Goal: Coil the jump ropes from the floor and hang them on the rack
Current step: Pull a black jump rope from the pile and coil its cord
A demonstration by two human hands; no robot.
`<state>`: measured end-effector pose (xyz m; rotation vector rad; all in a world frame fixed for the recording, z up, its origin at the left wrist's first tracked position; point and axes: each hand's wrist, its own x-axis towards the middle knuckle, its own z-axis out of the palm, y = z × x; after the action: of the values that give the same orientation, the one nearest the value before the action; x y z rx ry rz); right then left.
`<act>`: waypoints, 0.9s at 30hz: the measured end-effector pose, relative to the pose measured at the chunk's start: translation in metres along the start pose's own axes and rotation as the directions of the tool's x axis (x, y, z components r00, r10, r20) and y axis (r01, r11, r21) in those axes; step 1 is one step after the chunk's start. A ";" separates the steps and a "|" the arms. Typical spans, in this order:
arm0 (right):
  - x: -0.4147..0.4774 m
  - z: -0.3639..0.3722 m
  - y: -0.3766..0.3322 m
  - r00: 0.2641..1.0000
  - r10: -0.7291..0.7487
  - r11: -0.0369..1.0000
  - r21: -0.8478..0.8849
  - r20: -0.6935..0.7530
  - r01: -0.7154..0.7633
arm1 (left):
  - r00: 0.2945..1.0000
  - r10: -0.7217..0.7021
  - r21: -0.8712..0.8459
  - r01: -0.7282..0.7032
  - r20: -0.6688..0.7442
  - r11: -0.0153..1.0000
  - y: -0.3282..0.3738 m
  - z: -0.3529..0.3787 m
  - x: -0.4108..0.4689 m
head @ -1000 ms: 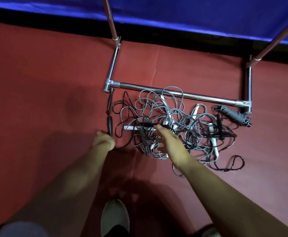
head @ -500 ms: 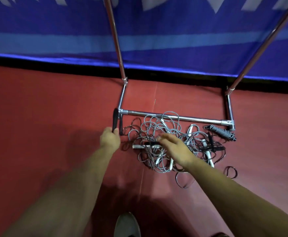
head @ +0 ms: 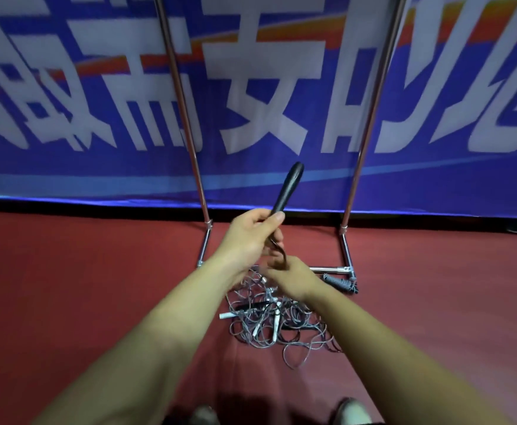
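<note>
A red floor meets a blue banner with large white characters. The chrome rack shows two uprights, and at its base lies one grey tangle of jump ropes, too knotted to count, with one braided rope just beside the right corner. The left hand grips one black handle, its long axis pointing up and to the right, towards the banner. Its cord drops to the right hand, whose grip is blurred beyond telling
</note>
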<state>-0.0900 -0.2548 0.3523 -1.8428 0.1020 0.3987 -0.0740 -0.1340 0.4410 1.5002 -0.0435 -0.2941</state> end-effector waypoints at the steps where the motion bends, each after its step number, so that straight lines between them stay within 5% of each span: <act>1: -0.001 -0.003 0.008 0.999 0.030 0.999 0.046 -0.024 -0.029 | 1.000 -0.006 -0.035 0.006 0.006 0.999 0.002 0.007 -0.005; 7: -0.008 -0.028 0.029 0.945 0.167 0.859 0.512 -0.282 0.001 | 0.984 -0.131 -0.172 0.110 -0.117 0.979 -0.033 0.001 -0.009; 11: -0.016 -0.042 0.002 0.883 -0.027 0.934 0.302 -0.468 0.189 | 0.961 -0.260 0.015 0.262 -0.092 0.965 -0.054 -0.013 -0.003; 17: -0.030 -0.050 -0.040 0.833 -0.251 0.883 0.236 -0.492 0.405 | 0.979 -0.195 0.352 0.206 -0.067 0.913 -0.076 -0.021 -0.004; 23: -0.023 -0.048 -0.042 0.898 -0.209 0.960 0.096 -0.387 0.265 | 0.984 -0.165 0.276 0.142 0.060 0.951 -0.072 -0.025 0.000; 27: -0.015 -0.053 -0.041 0.926 -0.014 0.888 0.421 -0.377 0.185 | 0.922 -0.150 -0.090 0.193 0.357 0.977 -0.071 -0.047 -0.002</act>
<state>-0.0817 -0.2941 0.4084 -1.4297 0.3254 -0.0518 -0.0778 -0.0904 0.3677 1.3154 -0.1739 -0.6925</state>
